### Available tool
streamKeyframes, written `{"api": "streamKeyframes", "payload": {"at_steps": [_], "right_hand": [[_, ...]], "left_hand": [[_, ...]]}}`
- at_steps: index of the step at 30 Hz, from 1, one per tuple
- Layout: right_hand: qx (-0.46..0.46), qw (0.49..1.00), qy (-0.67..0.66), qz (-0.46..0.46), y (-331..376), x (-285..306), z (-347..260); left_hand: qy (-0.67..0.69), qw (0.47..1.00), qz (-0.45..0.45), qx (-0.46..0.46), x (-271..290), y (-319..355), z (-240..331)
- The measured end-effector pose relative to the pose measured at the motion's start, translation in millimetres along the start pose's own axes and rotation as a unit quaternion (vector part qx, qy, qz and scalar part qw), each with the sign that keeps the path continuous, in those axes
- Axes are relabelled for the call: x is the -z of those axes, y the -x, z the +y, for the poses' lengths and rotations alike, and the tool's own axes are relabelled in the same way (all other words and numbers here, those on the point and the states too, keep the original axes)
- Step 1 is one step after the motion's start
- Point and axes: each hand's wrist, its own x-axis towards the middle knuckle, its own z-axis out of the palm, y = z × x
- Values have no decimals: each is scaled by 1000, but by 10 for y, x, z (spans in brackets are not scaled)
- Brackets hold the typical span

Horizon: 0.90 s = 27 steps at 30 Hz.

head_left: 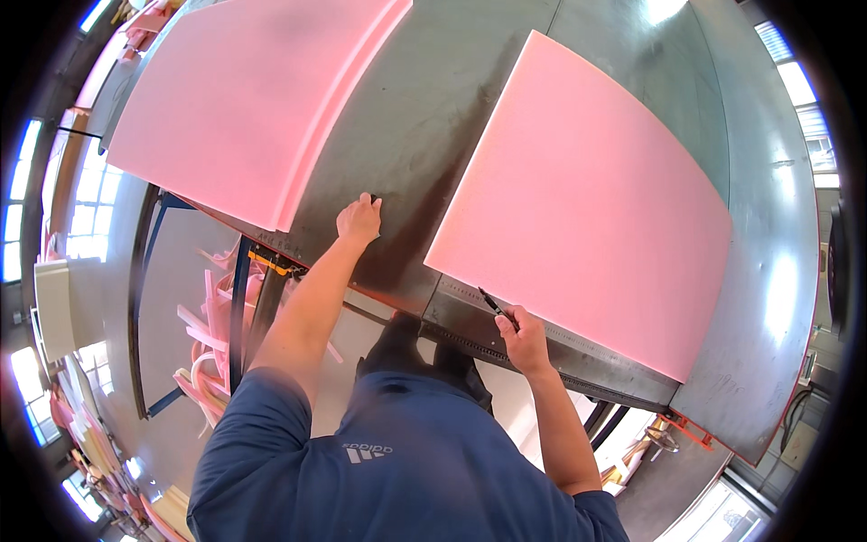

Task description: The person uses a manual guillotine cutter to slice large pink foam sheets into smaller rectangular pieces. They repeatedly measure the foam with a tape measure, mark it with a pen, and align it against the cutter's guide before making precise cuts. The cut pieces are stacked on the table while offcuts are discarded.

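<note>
1. Nearest the camera, a dark blue shirt (406, 470) fills the lower middle, with both bare forearms reaching up from it to the bench (415, 117).
2. Far left, below the bench edge, pink and white foam offcuts (203, 352) lie heaped on the floor beside the blue frame legs.
3. Upper left, a large pink foam sheet (244, 99) lies flat on the grey metal bench, with 1 corner overhanging the near edge.
4. Just right of that sheet, the left hand (359, 219) rests on bare metal, knuckles up and fingers curled under; a small dark thing shows at its fingertips, but I cannot tell whether it is gripped.
5. A strip of bare bench runs between the 2 sheets.
6. At the near edge, the right hand (522, 339) is closed around a black pen (492, 303), whose tip points up and left, just short of the second sheet's lower left corner.
7. To the right, that second pink foam sheet (587, 199) lies flat, well apart from the first, its near edge running along the bench rim.
</note>
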Motion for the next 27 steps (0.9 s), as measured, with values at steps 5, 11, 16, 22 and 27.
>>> {"api": "streamKeyframes", "payload": {"at_steps": [5, 11, 16, 22, 27], "right_hand": [[-4, 999, -30, 30, 32, -43, 65], [0, 999, -31, 37, 28, -56, 8], [4, 999, -32, 38, 22, -42, 25], [-7, 999, -30, 31, 60, -34, 106], [-12, 999, -33, 40, 148, -44, 241]], "left_hand": [[3, 1000, 7, 12, -70, 64, -33], [-25, 998, -48, 29, -23, 99, -47], [-89, 983, -161, 26, 288, 60, 63], [-91, 953, -274, 88, 575, -246, 139], [-130, 943, -299, 64, 590, -397, 341]]}}
